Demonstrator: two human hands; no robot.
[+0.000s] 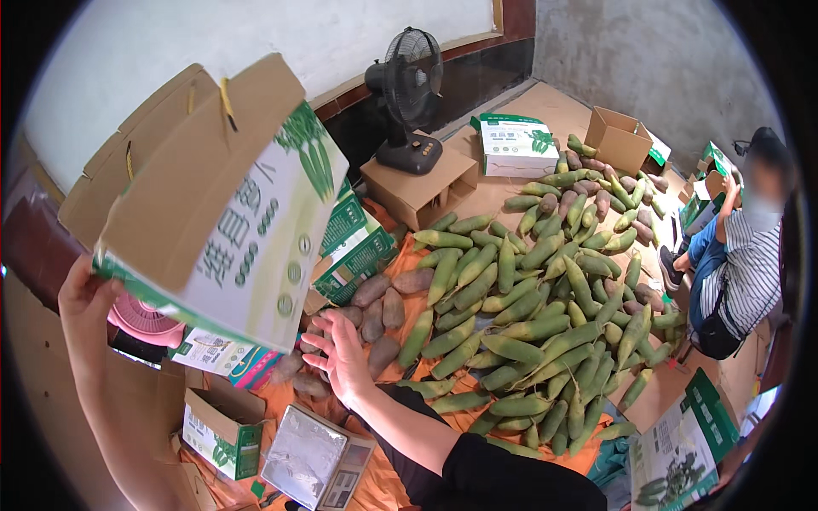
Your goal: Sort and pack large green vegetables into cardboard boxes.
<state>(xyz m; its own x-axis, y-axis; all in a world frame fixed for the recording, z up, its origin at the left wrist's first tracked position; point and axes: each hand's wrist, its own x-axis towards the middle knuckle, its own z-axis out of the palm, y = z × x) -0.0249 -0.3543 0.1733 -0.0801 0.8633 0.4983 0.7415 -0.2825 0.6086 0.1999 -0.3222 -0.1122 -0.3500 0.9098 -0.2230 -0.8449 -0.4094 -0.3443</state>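
Observation:
My left hand (83, 294) grips the lower left corner of a large white and green cardboard carton (247, 221), raised and tilted at the left. Its brown flaps stand up, with cord handles on them. My right hand (336, 351) is just below the carton's lower right corner, fingers spread and nothing in them; whether a fingertip touches the carton I cannot tell. Reddish-brown root vegetables (372, 322) lie beside that hand. A big heap of green radishes (520, 328) spreads to the right on orange cloth. A scale (305, 457) with a silvery platform sits below my right hand.
A black fan (407, 94) stands on a brown box (426, 183) by the wall. Small open carton (223, 426) lies left of the scale, near a pink basket (145, 319). Another person (737, 255) sits at the right among cartons; a carton (682, 451) is at the lower right.

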